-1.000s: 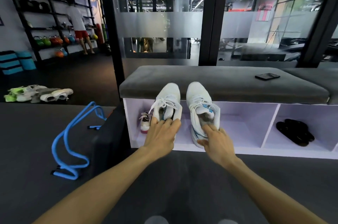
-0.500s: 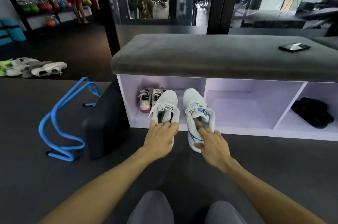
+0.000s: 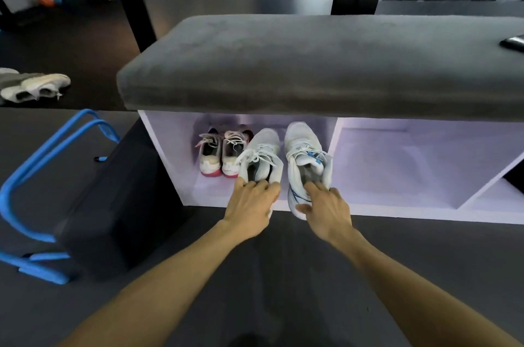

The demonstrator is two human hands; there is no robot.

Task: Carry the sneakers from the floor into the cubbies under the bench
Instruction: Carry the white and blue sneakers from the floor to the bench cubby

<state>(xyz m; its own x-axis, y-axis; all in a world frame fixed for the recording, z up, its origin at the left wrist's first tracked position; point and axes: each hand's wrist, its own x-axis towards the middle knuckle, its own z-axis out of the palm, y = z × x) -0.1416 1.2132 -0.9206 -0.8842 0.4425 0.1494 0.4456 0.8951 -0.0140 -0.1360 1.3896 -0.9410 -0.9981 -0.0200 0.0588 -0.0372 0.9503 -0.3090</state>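
The two held sneakers are white; the right sneaker [image 3: 307, 159] carries blue accents, the left sneaker [image 3: 262, 155] white laces. A smaller white pair [image 3: 222, 154] has pink-red heels. The counter [image 3: 312, 63] cushion is grey, its cubbies [image 3: 397, 162] pale lilac-white. The hurdle [image 3: 42, 176] is bright blue, the floor [image 3: 283, 275] dark grey.

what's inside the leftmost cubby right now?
A pink-soled pair stands at the left. Both hands push in the white sneakers: left hand on one, right hand on the other. Bench cushion hides the cubby's back.
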